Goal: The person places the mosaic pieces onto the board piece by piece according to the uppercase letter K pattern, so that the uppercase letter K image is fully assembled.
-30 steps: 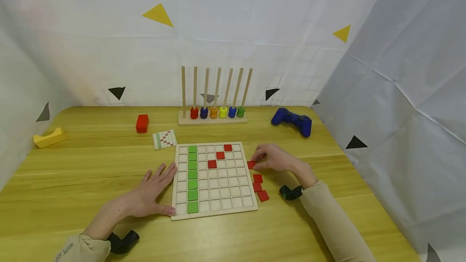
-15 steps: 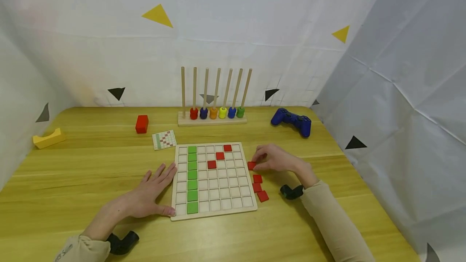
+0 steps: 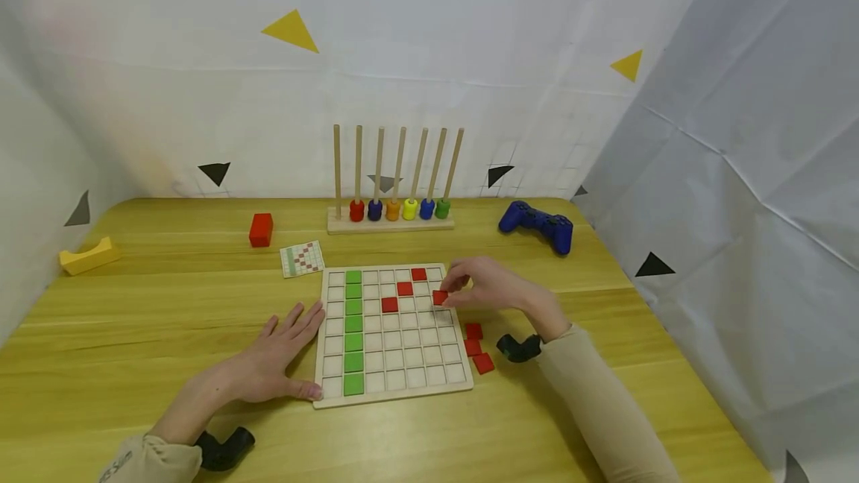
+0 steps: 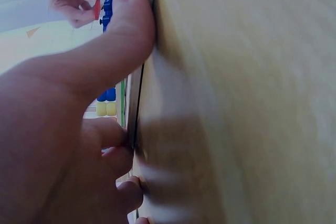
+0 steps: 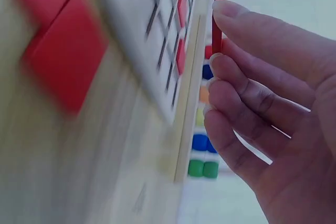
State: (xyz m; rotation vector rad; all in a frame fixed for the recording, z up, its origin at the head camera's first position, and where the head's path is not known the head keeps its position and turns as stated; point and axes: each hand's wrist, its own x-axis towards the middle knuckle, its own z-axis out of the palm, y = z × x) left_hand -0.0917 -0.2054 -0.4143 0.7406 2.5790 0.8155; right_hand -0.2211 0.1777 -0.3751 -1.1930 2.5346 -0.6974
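A wooden grid board (image 3: 409, 356) lies on the table, with a column of green tiles (image 3: 353, 324) and a diagonal of three red tiles (image 3: 405, 288) set in it. My right hand (image 3: 493, 285) pinches a red square tile (image 3: 439, 297) between thumb and fingers, over the board's right side. In the right wrist view that tile (image 5: 217, 24) shows edge-on at the fingertips. My left hand (image 3: 268, 360) lies spread at the board's left edge, thumb and fingertips touching it. The left wrist view has the thumb (image 4: 126, 24) against the board's side.
Several loose red tiles (image 3: 473, 347) lie right of the board. Behind it are a small pattern card (image 3: 302, 259), a red block (image 3: 261, 230), a peg stand (image 3: 391, 225) with coloured beads and a blue game controller (image 3: 535, 226). A yellow block (image 3: 90, 256) sits far left.
My right hand has picked up a red tile from the table beside the board and carried it left over the grid. The left hand has stayed in place.
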